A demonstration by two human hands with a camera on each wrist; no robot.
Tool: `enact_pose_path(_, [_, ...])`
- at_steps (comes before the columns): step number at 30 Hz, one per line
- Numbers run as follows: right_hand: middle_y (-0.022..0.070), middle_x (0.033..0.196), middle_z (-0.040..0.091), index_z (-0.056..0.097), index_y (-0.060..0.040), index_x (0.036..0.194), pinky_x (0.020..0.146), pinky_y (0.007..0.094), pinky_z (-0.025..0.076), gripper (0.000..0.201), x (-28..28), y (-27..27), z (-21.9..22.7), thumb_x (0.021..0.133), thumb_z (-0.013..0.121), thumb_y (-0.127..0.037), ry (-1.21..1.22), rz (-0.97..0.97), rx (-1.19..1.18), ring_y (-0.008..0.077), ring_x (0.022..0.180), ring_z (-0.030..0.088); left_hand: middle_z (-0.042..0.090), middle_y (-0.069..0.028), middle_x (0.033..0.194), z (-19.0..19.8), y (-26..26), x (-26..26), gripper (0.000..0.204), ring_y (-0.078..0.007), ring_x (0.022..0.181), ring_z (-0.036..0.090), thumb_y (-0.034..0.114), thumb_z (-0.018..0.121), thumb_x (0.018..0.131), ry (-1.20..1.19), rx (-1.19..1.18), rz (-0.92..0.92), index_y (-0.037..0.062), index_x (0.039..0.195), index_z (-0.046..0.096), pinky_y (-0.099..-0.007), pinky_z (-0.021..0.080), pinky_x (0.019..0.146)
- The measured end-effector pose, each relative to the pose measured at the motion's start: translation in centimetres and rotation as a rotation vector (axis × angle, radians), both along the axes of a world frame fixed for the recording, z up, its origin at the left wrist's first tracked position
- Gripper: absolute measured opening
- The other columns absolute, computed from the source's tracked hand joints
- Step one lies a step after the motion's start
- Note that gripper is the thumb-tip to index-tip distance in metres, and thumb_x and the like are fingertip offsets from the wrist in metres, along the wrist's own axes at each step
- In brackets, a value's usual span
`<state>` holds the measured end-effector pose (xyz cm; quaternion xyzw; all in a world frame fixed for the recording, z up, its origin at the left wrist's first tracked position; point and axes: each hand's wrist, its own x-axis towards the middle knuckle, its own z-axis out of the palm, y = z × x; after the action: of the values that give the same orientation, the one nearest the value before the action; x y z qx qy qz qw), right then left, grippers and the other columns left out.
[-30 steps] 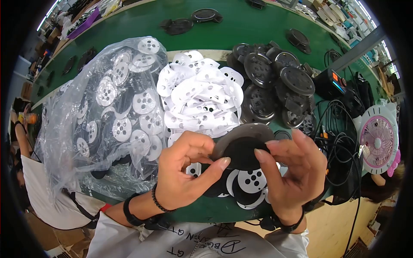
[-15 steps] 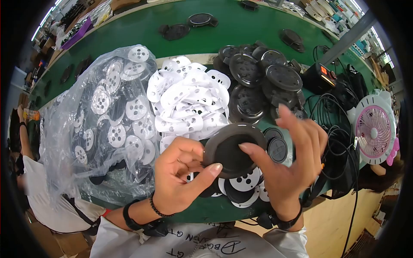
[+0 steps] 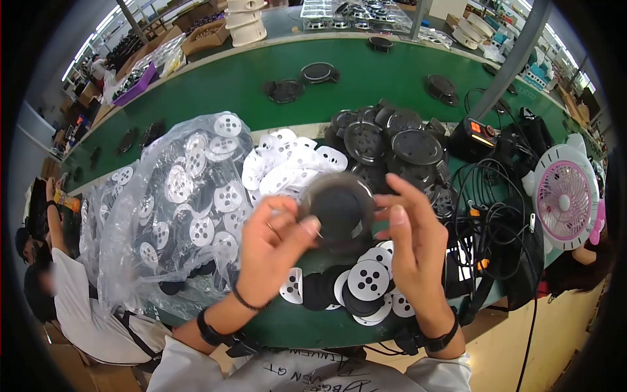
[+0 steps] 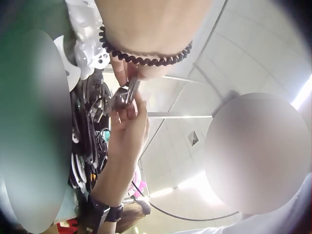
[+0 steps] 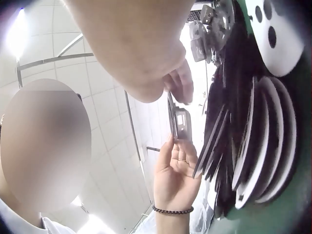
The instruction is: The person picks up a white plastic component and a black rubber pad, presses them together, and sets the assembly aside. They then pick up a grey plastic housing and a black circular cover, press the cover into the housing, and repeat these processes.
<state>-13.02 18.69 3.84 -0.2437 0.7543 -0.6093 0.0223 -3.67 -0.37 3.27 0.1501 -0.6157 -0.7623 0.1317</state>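
A round black housing with a wide glossy rim is held up over the bench, blurred by motion in the head view. My left hand pinches its left rim, thumb on the near face and fingers behind. My right hand is at the opposite edge, fingertips by the rim and thumb raised off the face. In the right wrist view the housing appears edge-on, with a boxy back, between both hands. Below lie white discs with holes and black discs, overlapping in a loose pile.
A clear plastic bag of white discs lies left, beside a heap of white perforated sheets. More black housings are piled behind. Cables, a black device and a pink-white fan stand right. A green belt runs beyond.
My right thumb, earlier pressing the housing's black face, has come off it. The housing has moved slightly left and turned in the left hand. The head view has tilted up.
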Motion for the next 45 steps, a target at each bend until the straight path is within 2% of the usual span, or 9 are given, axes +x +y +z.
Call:
enact_pose_path(3, [0.0168,0.110,0.072,0.054,0.0021,0.136,0.072,0.0276,0.057,0.037,-1.0,0.8,0.4,0.103,0.056,-0.015,0.011,-0.049,-0.157,0.0181,0.093,0.070,0.065,-0.0118,0.108,1.9,-3.4,-4.1,0.038,-0.0163,0.097,0.066,0.013,0.066,0.098,0.121,0.027,0.171,-0.0042,0.126,0.048,-0.0331,0.057,0.091])
enact_pose_path(10, [0.0114,0.097,0.073,0.063,0.0027,0.121,0.068,0.0241,0.054,0.026,-1.9,1.5,0.5,0.100,0.061,-0.012,0.001,-0.092,-0.133,0.0124,0.084,0.069,0.050,-0.0212,0.139,1.0,-6.3,-6.6,0.050,-0.0331,0.126,0.057,0.020,0.062,0.102,0.135,0.064,0.162,-0.0089,0.138,0.041,-0.0403,0.049,0.107])
enact_pose_path(14, [0.0095,0.089,0.073,0.069,0.0006,0.107,0.061,0.0245,0.051,0.017,-3.0,2.5,0.3,0.092,0.070,-0.007,0.074,-0.066,0.137,0.0114,0.073,0.067,0.052,-0.0195,0.139,1.2,-2.6,-3.6,0.051,-0.0293,0.124,0.059,0.014,0.059,0.101,0.069,-0.173,0.052,-0.0054,0.143,0.040,-0.0358,0.050,0.099])
enact_pose_path(19, [0.0107,0.087,0.071,0.070,-0.0014,0.100,0.072,0.0366,0.053,0.032,-2.8,2.5,-0.5,0.076,0.084,-0.017,0.193,0.073,0.392,0.0259,0.080,0.065,0.066,-0.0067,0.112,0.3,-0.7,-1.3,0.030,-0.0088,0.092,0.060,0.000,0.063,0.094,0.065,-0.355,-0.205,0.0002,0.123,0.058,-0.0239,0.048,0.076])
enact_pose_path(22, [0.0117,0.086,0.070,0.070,-0.0014,0.098,0.071,0.0383,0.053,0.032,-1.6,1.1,-2.0,0.073,0.085,-0.014,0.288,0.144,0.519,0.0280,0.082,0.065,0.066,-0.0072,0.110,0.0,-0.5,-0.5,0.028,-0.0092,0.094,0.059,-0.003,0.062,0.094,-0.040,-0.432,-0.326,-0.0010,0.122,0.057,-0.0244,0.047,0.080])
enact_pose_path(28, [0.0104,0.089,0.067,0.073,-0.0055,0.096,0.079,0.0391,0.052,0.024,-0.6,-0.1,-0.8,0.074,0.078,0.003,0.024,0.243,0.174,0.0290,0.087,0.065,0.069,-0.0067,0.107,-1.0,0.0,0.4,0.032,-0.0081,0.088,0.062,0.003,0.064,0.096,0.000,-0.342,-0.173,-0.0005,0.127,0.055,-0.0232,0.048,0.073])
enact_pose_path(34, [0.0113,0.119,0.063,0.077,-0.0094,0.093,0.077,0.0375,0.055,0.027,-0.9,-0.1,-0.3,0.072,0.073,0.007,0.512,0.341,0.062,0.0291,0.095,0.066,0.069,-0.0091,0.108,-0.6,-1.0,1.2,0.043,-0.0117,0.091,0.067,0.008,0.066,0.098,-0.097,0.090,-0.388,-0.0036,0.136,0.049,-0.0251,0.054,0.073])
enact_pose_path(40, [0.0129,0.113,0.067,0.060,0.0031,0.129,0.087,0.0293,0.056,0.049,-0.1,0.0,-0.6,0.081,0.070,0.006,-0.467,0.488,-0.274,0.0151,0.099,0.067,0.069,-0.0075,0.105,-0.3,-1.5,1.4,0.052,-0.0116,0.090,0.067,0.004,0.064,0.097,-0.036,-0.044,-0.330,-0.0009,0.145,0.044,-0.0256,0.055,0.076])
enact_pose_path(45, [0.0102,0.100,0.072,0.058,0.0060,0.133,0.085,0.0264,0.056,0.045,0.3,-0.6,-0.8,0.090,0.069,0.008,-0.504,0.492,-0.238,0.0139,0.092,0.071,0.069,-0.0082,0.106,0.3,-0.9,1.6,0.059,-0.0109,0.092,0.067,0.002,0.066,0.095,-0.088,0.097,-0.287,0.0041,0.148,0.040,-0.0238,0.054,0.076])
